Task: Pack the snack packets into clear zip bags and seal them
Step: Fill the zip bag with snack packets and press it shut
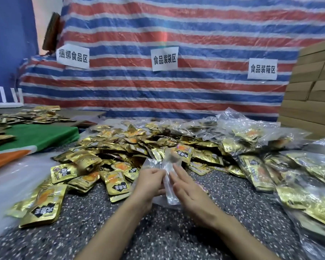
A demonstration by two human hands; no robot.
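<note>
Fingers of the left hand (150,182) are pinching the clear zip bag (170,194) edge, right hand (189,190) fingers straight, resting against it. Bag's over the speckled desk (158,231), just in front of the snack packets (120,147) pile.

A red-white-blue striped plastic tarp (176,34) hangs far, bearing three white paper signs (164,58). Brown cardboard boxes (311,87) are stacked at far right.

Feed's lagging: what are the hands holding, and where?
A clear zip bag: left hand pinches its left edge, right hand rests straight fingers against its right edge.
</note>
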